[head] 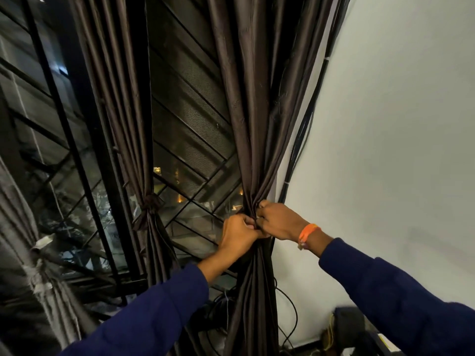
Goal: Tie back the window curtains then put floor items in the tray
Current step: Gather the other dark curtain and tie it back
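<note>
A dark brown curtain (246,111) hangs at the right side of the window, gathered into a tight bunch at waist height. My left hand (237,233) and my right hand (279,220) meet at that bunch, both with fingers curled and pinching the fabric or a tie strip there; what exactly lies between the fingers is hidden. A second brown curtain (123,104) hangs in the middle of the window with a knotted tie (150,201) around it. A grey curtain (28,240) is bunched at the far left.
Behind the curtains is a window with a black metal grille (185,98). A white wall (385,124) fills the right. Black cables (298,145) run down the wall edge and loop near the floor. Dark items (349,327) lie at the lower right.
</note>
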